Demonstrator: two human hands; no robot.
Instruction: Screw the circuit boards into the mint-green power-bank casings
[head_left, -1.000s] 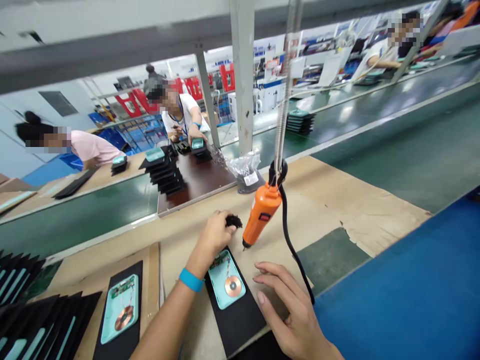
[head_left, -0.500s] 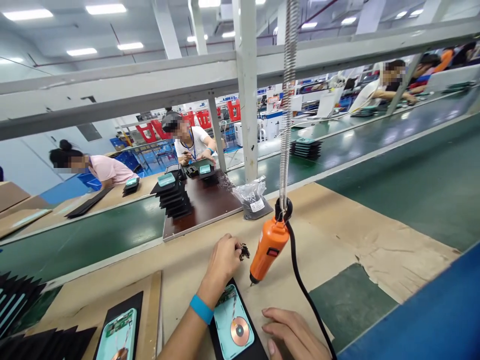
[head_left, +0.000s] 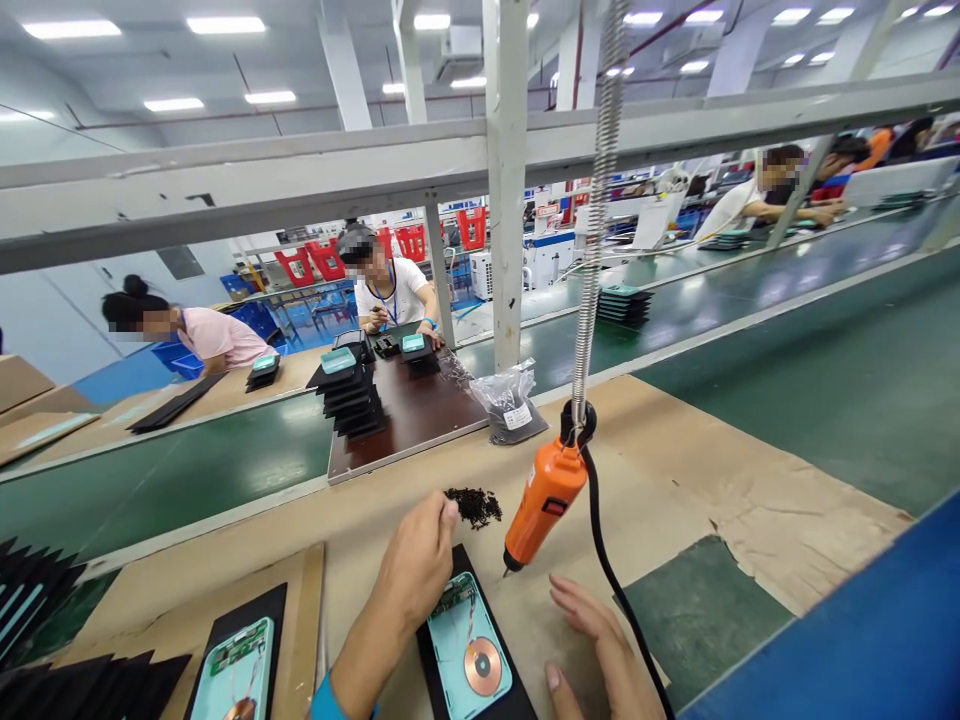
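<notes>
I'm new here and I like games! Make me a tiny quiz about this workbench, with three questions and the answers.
1. Which hand wears the blue wristband, left or right?
2. True or false: the orange electric screwdriver hangs from a spring.
3. Fill in the blank: the round coil on the teal board is ___ coloured.

Key: 1. The left hand. 2. True. 3. Copper.

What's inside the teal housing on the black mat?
The teal housing holds a copper coil and a green circuit board, joined by a thin wire. Anything beneath them is covered.
</notes>
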